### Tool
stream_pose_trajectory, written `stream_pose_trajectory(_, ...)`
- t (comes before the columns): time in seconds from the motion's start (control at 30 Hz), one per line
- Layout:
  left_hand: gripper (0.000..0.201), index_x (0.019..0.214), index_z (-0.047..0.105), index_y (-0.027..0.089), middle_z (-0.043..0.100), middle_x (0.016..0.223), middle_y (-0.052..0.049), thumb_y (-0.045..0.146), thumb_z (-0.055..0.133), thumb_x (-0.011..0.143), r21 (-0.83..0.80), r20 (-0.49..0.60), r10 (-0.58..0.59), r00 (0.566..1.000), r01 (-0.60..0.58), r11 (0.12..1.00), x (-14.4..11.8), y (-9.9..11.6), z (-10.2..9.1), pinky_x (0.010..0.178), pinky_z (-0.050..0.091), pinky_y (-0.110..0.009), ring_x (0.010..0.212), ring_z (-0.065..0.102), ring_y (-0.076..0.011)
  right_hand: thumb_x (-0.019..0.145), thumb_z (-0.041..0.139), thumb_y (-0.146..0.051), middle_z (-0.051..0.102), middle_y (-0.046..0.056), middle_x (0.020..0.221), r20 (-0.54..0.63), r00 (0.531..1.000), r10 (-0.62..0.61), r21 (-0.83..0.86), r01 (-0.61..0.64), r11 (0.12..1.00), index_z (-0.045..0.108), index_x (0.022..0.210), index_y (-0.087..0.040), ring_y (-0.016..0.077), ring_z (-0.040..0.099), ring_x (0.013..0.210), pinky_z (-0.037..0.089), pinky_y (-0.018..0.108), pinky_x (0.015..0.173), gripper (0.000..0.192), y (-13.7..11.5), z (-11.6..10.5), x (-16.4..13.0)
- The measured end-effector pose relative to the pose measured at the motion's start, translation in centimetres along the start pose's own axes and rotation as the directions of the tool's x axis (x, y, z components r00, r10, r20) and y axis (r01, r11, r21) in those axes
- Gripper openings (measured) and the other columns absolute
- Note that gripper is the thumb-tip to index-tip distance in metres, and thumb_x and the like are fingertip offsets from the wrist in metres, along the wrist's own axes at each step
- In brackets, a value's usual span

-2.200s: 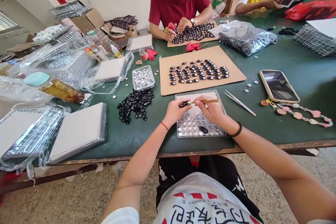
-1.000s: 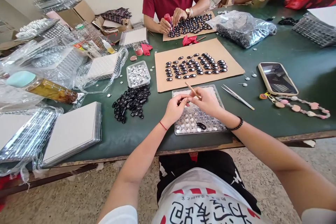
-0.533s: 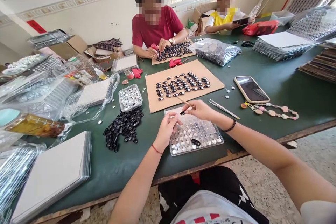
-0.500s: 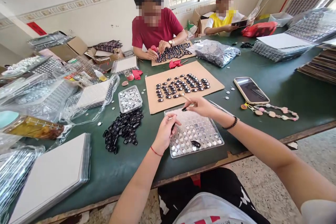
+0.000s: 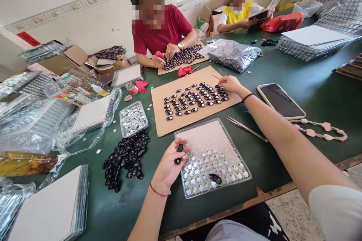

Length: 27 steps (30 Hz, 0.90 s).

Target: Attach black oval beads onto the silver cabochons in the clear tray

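On the green table [image 5: 311, 83], the cardboard sheet [image 5: 169, 126] carries rows of black pieces; just nearer me lies the clear tray [image 5: 209, 135]. My right hand [image 5: 230, 84], at the sheet's far right edge, pinches a wooden stick [image 5: 218, 78]. My left hand [image 5: 169, 165], at the tray's left edge, is curled around one black piece [image 5: 179, 150].

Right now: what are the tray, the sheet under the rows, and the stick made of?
Tray: clear, glossy moulded plastic, apparently; light glints on it. Sheet: brown matte cardboard, flat with cut edges. Stick in right hand: pale, probably wood or bamboo.
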<state>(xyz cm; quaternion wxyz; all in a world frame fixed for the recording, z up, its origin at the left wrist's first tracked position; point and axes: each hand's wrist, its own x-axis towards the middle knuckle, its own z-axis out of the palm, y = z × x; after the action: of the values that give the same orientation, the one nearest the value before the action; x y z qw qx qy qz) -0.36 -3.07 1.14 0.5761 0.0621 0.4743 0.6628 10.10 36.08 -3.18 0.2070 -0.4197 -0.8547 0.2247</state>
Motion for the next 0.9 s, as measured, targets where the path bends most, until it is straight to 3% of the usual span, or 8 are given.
stream_pose_trajectory(0.17, 0.024, 0.085, 0.053, 0.014, 0.054, 0.1, -0.007, -0.003, 0.054, 0.067, -0.021, -0.09, 0.007, 0.996, -0.009, 1.0, 0.3, 0.4, 0.2, 0.054, 0.042, -0.015, 0.082, 0.057, -0.0115, 0.073, 0.05, -0.027, 0.065, 0.008, 0.078, -0.042, 0.999, 0.002, -0.034, -0.004, 0.999, 0.068, 0.081, -0.014, 0.0164, 0.054, 0.068, 0.035, 0.024, 0.059, 0.023, -0.1, 0.5, -0.5)
stream_pose_trajectory(0.3, 0.02, 0.089, 0.052, 0.014, 0.058, 0.099, -0.009, 0.007, 0.057, 0.072, 0.026, -0.06, 0.001, 0.998, 0.001, 1.0, 0.3, 0.4, 0.4, 0.036, 0.029, -0.01, 0.06, 0.053, -0.0041, 0.078, 0.046, -0.03, 0.065, 0.008, 0.076, -0.14, 0.99, -0.026, 0.008, 0.027, 1.0, 0.066, 0.076, -0.012, 0.0165, 0.054, 0.069, 0.036, 0.025, 0.061, 0.027, -1.6, -1.3, -1.5)
stream_pose_trajectory(0.37, 0.021, 0.094, 0.051, 0.015, 0.06, 0.097, -0.01, 0.014, 0.057, 0.074, 0.065, -0.028, 0.013, 1.0, -0.011, 0.998, 0.2, 0.2, 0.5, 0.03, 0.021, -0.01, 0.049, 0.046, -0.0014, 0.08, 0.044, -0.028, 0.065, 0.007, 0.079, -0.231, 0.969, -0.085, 0.128, 0.117, 0.985, 0.064, 0.073, -0.012, 0.0148, 0.055, 0.07, 0.037, 0.024, 0.063, 0.027, -3.4, -2.7, -2.6)
stream_pose_trajectory(0.47, 0.023, 0.097, 0.052, 0.014, 0.062, 0.079, -0.007, 0.025, 0.056, 0.076, 0.116, 0.03, 0.085, 0.996, -0.088, 0.989, 0.3, 0.0, 0.5, 0.029, 0.017, -0.012, 0.039, 0.039, -0.0013, 0.083, 0.042, -0.03, 0.064, 0.004, 0.079, -0.314, 0.929, -0.197, 0.347, 0.306, 0.887, 0.062, 0.07, -0.013, 0.0109, 0.053, 0.066, 0.038, 0.022, 0.062, 0.029, -7.6, -4.2, -5.6)
stream_pose_trajectory(0.57, 0.02, 0.09, 0.053, 0.013, 0.054, 0.053, 0.001, 0.03, 0.052, 0.078, 0.112, 0.072, 0.148, 0.986, -0.155, 0.981, 0.4, -0.1, 0.2, 0.03, 0.016, -0.014, 0.032, 0.031, -0.0022, 0.085, 0.039, -0.038, 0.059, 0.002, 0.066, -0.232, 0.937, -0.263, 0.537, 0.349, 0.768, 0.061, 0.076, -0.013, 0.0075, 0.048, 0.053, 0.036, 0.02, 0.054, 0.035, -12.4, -4.2, -10.1)
stream_pose_trajectory(0.67, 0.014, 0.08, 0.053, 0.014, 0.041, 0.04, 0.006, 0.028, 0.051, 0.078, 0.059, 0.086, 0.162, 0.983, -0.167, 0.984, 0.6, 0.1, -0.2, 0.031, 0.018, -0.014, 0.03, 0.026, -0.0024, 0.087, 0.03, -0.045, 0.055, 0.001, 0.061, -0.037, 0.93, -0.365, 0.632, 0.305, 0.713, 0.059, 0.07, -0.012, 0.006, 0.044, 0.046, 0.033, 0.019, 0.047, 0.047, -15.6, -2.5, -14.9)
stream_pose_trajectory(0.77, 0.013, 0.077, 0.053, 0.013, 0.046, 0.049, 0.004, 0.026, 0.054, 0.075, 0.01, 0.049, 0.144, 0.988, -0.144, 0.989, 0.8, 0.3, -0.4, 0.032, 0.021, -0.013, 0.035, 0.034, -0.0025, 0.088, 0.026, -0.048, 0.049, 0.0, 0.053, 0.11, 0.888, -0.447, 0.551, 0.321, 0.771, 0.058, 0.066, -0.013, 0.0075, 0.046, 0.048, 0.033, 0.02, 0.049, 0.051, -16.5, -0.4, -18.6)
stream_pose_trajectory(0.9, 0.019, 0.08, 0.056, 0.011, 0.047, 0.062, 0.001, 0.024, 0.062, 0.068, 0.009, 0.017, 0.148, 0.989, -0.148, 0.989, 0.9, 0.3, -0.6, 0.032, 0.02, -0.012, 0.042, 0.038, -0.0015, 0.088, 0.033, -0.04, 0.056, 0.001, 0.059, 0.234, 0.829, -0.508, 0.423, 0.384, 0.821, 0.057, 0.072, -0.015, 0.0107, 0.052, 0.056, 0.035, 0.021, 0.055, 0.038, -16.1, 1.2, -21.2)
